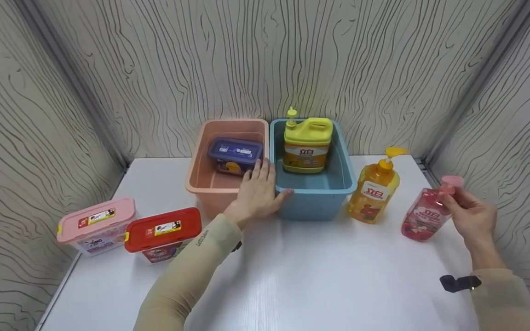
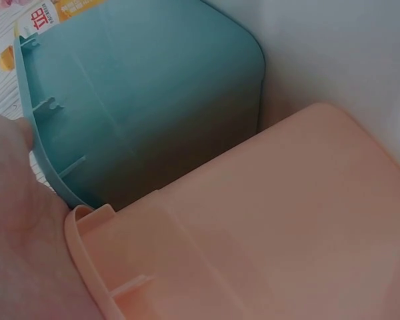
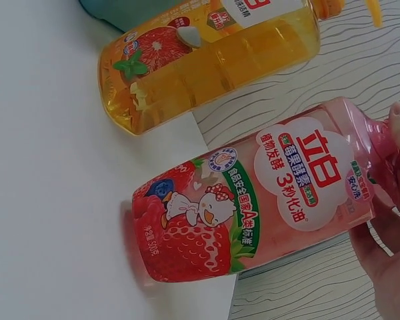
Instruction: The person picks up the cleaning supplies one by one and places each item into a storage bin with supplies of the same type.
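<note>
My right hand [image 1: 474,218] grips a pink dish-soap pump bottle [image 3: 253,193] around its neck, just under the pump head. The bottle leans slightly, low over the table's right side; whether its base touches the table I cannot tell. With fingers extended, my left hand [image 1: 256,195] rests over the adjoining front rims of a pink bin [image 1: 219,191] and a blue bin [image 1: 315,191]. Inside the pink bin lies a dark blue lidded tub [image 1: 237,151]. The blue bin holds a yellow jug with a pump [image 1: 306,147].
An orange pump bottle [image 1: 373,193] stands between the blue bin and the pink bottle. On the left are a red-lidded tub [image 1: 166,232] and a pink-lidded tub [image 1: 99,223], side by side. Wood-grain panels [image 1: 177,55] enclose the white table [image 1: 311,271] at back and sides.
</note>
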`<state>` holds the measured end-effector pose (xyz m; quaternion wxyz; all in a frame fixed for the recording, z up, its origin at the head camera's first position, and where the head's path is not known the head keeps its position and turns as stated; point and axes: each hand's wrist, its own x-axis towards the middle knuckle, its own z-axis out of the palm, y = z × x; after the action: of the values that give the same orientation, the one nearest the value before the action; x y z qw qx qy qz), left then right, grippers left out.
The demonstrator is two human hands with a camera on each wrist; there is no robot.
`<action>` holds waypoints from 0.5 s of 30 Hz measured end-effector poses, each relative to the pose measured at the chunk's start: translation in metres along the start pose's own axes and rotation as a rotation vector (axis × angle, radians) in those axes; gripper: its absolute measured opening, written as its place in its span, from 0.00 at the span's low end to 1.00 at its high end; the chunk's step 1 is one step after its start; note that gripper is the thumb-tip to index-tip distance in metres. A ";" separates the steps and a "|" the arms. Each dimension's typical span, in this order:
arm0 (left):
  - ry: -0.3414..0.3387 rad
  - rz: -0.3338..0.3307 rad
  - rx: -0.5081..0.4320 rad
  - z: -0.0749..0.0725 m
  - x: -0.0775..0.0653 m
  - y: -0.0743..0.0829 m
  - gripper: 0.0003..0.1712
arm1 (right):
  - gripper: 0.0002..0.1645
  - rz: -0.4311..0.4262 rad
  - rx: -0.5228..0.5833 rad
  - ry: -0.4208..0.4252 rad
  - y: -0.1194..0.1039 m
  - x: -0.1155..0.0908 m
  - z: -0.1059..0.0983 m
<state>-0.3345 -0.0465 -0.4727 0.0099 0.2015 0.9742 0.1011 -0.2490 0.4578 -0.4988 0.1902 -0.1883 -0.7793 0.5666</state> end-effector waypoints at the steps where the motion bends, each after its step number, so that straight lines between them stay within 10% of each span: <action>1: 0.001 0.002 0.001 0.000 0.000 0.000 0.61 | 0.35 0.001 0.006 -0.001 -0.002 -0.001 -0.001; 15: -0.005 0.013 -0.003 0.000 0.001 0.000 0.61 | 0.33 0.006 0.177 0.013 -0.027 -0.007 -0.004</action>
<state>-0.3352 -0.0466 -0.4732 0.0121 0.2081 0.9727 0.1021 -0.2429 0.4495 -0.4723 0.2093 -0.1768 -0.7242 0.6328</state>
